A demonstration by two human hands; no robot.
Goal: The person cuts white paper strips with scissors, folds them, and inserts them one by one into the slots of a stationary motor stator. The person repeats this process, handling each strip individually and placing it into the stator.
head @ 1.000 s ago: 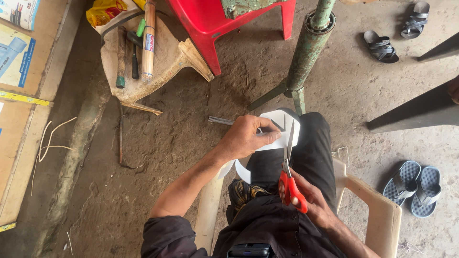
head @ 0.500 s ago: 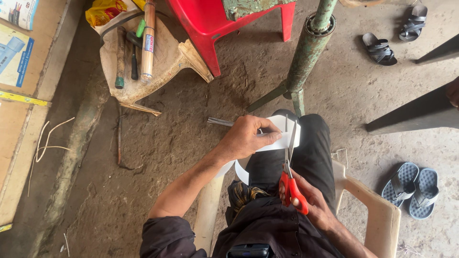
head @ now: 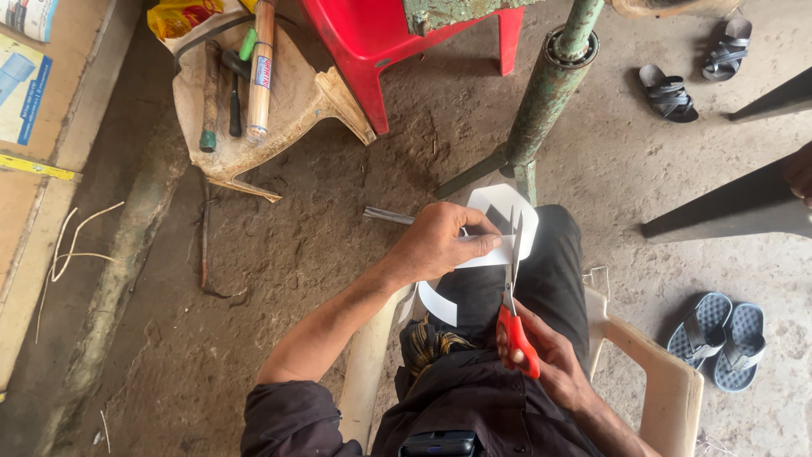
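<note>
Head view, seated over my lap. My left hand (head: 436, 245) pins a white curved sheet piece (head: 499, 222) against my knee, its fingers (head: 478, 244) pressed together flat on the sheet, thumb side toward 12 o'clock. My right hand (head: 541, 351) holds red-handled scissors (head: 513, 296) with its fingers closed through and around the handles; the blades point toward 12 o'clock and are slightly apart, entering the sheet just to the 3 o'clock side of my left fingertips. A second white strip (head: 436, 303) hangs at 7 o'clock from the cut, beside my thigh.

To cut well here, I judge that the sheet should stay taut between my pinning fingers and the blades, that the cut should be made with the inner part of the blades in short bites, and that the sheet, not the scissors, should be turned to follow the curve. My left fingertips lie close to the blade line and ought to keep clear of it.

Pose: left forearm runs from 7 o'clock up to the sheet, wrist nearly straight; right wrist is tucked near my waist, palm mostly hidden by the handles.

Surroundings: a green metal post (head: 550, 93) at 12 o'clock, a red plastic chair (head: 381, 42) and a tan stool (head: 279, 110) carrying tools at 11 o'clock, sandals (head: 719, 334) on the floor at 3 o'clock.
</note>
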